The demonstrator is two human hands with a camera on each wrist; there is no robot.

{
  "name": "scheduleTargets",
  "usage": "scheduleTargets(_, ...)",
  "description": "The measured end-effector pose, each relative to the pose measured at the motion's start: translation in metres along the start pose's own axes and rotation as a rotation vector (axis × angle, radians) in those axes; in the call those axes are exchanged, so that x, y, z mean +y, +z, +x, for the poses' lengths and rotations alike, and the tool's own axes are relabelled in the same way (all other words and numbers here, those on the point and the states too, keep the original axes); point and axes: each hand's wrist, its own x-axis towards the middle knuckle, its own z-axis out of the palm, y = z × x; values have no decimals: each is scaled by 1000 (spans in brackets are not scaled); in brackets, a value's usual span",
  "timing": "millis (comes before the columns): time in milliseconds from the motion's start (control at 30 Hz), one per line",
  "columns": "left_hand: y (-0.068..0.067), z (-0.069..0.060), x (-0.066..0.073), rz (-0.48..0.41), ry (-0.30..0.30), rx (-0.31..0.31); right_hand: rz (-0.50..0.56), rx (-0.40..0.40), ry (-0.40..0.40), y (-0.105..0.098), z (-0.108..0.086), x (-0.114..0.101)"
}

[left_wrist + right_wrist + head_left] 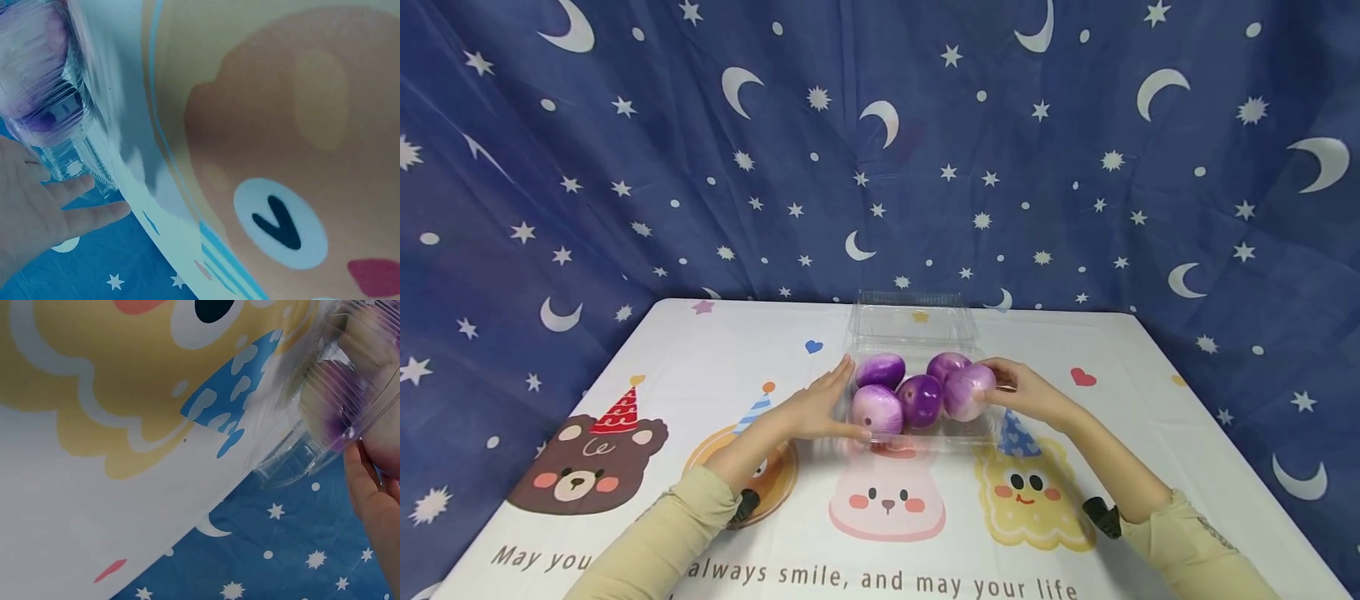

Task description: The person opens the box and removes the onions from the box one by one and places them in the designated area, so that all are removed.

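Well, in the head view the right hand [1026, 390] pinches a glossy, round, pale-purple onion [968, 393] at the right end of an open, clear plastic box [955, 439] holding four purple onions [920, 403]; the left hand [818, 408] touches its left side. The left wrist view shows those fingers apart; the right, fingers against the onion.

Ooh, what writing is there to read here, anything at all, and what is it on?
"May you": on the white tablecloth; the left sleeve covers what follows.
"always smile, and may your life": same line, beyond the sleeve.
A scrap of lettering below, at the picture's bottom edge: too cut off to read.
Clear box and purple objects: no readable text.
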Motion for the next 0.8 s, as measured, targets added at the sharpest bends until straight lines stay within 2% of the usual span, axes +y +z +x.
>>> scheduleTargets(167, 5, 2, 0, -48, 27, 2, 63, 40, -14, -2, -7, 1)
scheduleTargets(500, 5, 0, 0, -50, 15, 21, 162, 103, -42, -5, -11, 5)
scheduleTargets(800, 4, -2, 2, -28, -31, 16, 182, 113, -97, -8, -15, 10)
